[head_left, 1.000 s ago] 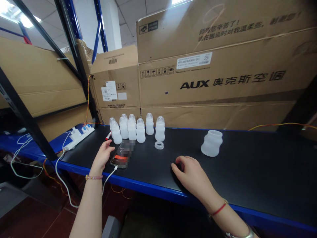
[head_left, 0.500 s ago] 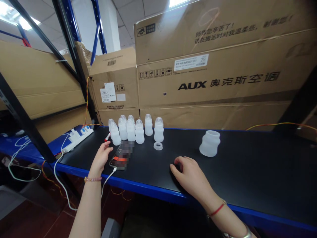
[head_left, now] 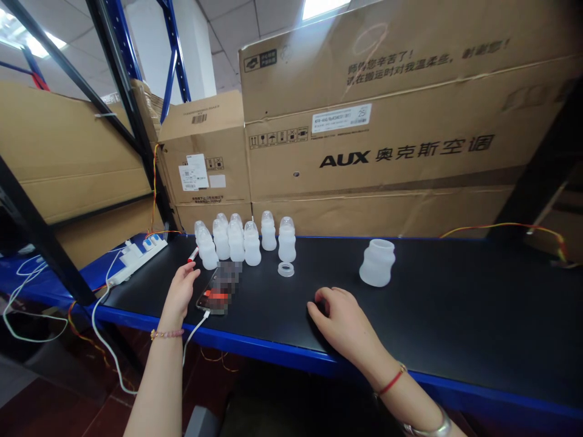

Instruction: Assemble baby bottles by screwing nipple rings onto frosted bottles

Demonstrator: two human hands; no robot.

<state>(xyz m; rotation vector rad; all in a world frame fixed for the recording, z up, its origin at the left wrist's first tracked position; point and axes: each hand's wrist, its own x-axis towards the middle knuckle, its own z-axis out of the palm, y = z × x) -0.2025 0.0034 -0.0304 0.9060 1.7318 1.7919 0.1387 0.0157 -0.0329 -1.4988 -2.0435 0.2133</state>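
My left hand [head_left: 181,290] is at the left of the black bench top, its fingers loosely bent and apart, with nothing held. Just beyond its fingertips lies a red and white marker [head_left: 194,254]; whether they touch I cannot tell. To its right a phone [head_left: 214,296] lies with a white cable plugged in. My right hand [head_left: 340,315] rests near the front edge, fingers curled, thumb apart, and no object shows in it. Farther right stands a wide, open-topped, frosted container [head_left: 378,263]. Several capped white baby bottles [head_left: 286,240] stand at the back, with a translucent ring [head_left: 286,269] before them.
A white power strip [head_left: 139,261] with plugs sits on the left. Large cardboard boxes [head_left: 364,176] form a wall behind the black bench top [head_left: 455,315]. A dark metal post [head_left: 40,230] rises at the left, and a yellow-red wire [head_left: 501,226] runs along the back right.
The view has shifted slightly, so everything sits a little farther left. Both hands keep about the same place and pose on the bench.
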